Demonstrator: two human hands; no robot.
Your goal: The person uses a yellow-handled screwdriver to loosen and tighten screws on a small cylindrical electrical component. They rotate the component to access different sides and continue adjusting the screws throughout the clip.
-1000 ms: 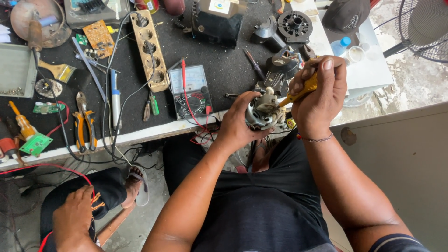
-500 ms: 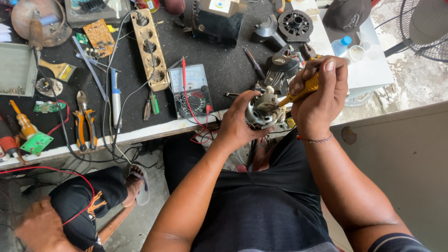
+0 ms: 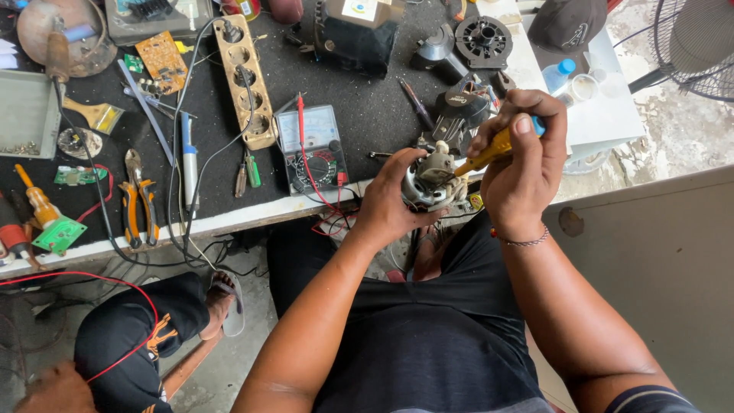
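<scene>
Here, nearest you, your left hand point(image 3: 394, 200) stays wrapped around the small electric motor point(image 3: 430, 182), held just off the edge of the black bench point(image 3: 367, 107), while your right hand point(image 3: 527, 164) keeps its closed grip on the yellow-handled screwdriver point(image 3: 489, 149), tip against the motor's top. Little has shifted since a moment ago, so the work sits at the same spot. Farther off lie the multimeter point(image 3: 310, 149) and power strip point(image 3: 245, 80); lower left, another person's hand point(image 3: 53, 390) has slid down with a red wire point(image 3: 92, 279).
</scene>
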